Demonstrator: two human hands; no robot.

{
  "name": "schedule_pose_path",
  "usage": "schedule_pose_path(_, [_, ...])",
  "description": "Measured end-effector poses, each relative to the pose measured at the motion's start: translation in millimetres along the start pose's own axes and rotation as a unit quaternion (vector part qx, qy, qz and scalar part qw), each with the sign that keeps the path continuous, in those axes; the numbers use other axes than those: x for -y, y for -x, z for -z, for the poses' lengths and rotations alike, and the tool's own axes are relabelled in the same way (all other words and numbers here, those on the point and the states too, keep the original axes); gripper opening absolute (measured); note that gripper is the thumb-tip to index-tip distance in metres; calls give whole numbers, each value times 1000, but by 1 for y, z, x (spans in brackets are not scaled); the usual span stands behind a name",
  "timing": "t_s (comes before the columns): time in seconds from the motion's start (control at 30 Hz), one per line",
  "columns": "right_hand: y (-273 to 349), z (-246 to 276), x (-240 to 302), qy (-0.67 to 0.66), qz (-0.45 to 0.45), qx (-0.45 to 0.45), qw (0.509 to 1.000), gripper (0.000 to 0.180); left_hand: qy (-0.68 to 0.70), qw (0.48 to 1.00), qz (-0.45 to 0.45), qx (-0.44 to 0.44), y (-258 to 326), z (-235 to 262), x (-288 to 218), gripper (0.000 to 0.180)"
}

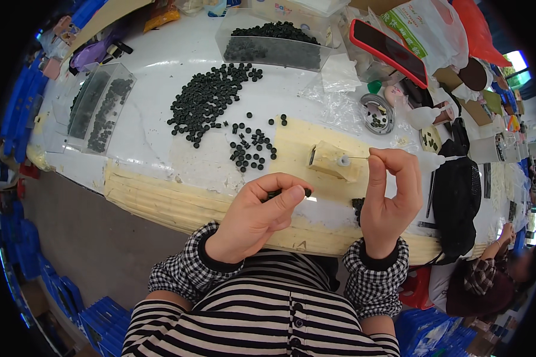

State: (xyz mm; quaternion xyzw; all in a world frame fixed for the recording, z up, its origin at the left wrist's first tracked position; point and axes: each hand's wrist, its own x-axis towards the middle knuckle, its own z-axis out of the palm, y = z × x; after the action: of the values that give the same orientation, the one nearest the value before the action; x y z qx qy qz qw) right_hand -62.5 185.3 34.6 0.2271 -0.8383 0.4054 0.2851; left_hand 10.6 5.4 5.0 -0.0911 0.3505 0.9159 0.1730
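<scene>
My left hand [257,209] is closed on small black wheel-shaped parts [308,192], one showing at the fingertips and others partly hidden in the fingers. Thumb and forefinger of my right hand [392,193] pinch a thin needle-like rod [358,157]. The rod's far end meets a small whitish cup or nozzle [343,160] on a block wrapped in cream tape [327,156]. Beside my right wrist lies a small cluster of black parts [357,204]. Loose black wheel-shaped parts [253,146] are scattered left of the block, with a large heap [205,101] farther off.
A clear bin [221,46] of black parts stands at the back, another clear bin [125,76] at the left. Rightward are a red-cased phone [390,52], a round tin [390,119], a dropper bottle [424,117] and black cloth [452,202]. Another person [488,279] sits at the far right.
</scene>
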Motion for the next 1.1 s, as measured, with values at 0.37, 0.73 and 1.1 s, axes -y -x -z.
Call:
schedule_pose_path(0.37, [11, 3, 6, 79, 25, 44, 996, 27, -163, 970, -165, -77, 1, 0, 0, 12])
schedule_pose_path(0.73, [41, -9, 26, -123, 34, 114, 985, 38, -334, 887, -307, -84, -5, 1, 5, 18])
schedule_pose_path(1.1, [43, -7, 23, -126, 35, 113, 985, 36, -411, 834, -359, -84, -4, 0, 5, 23])
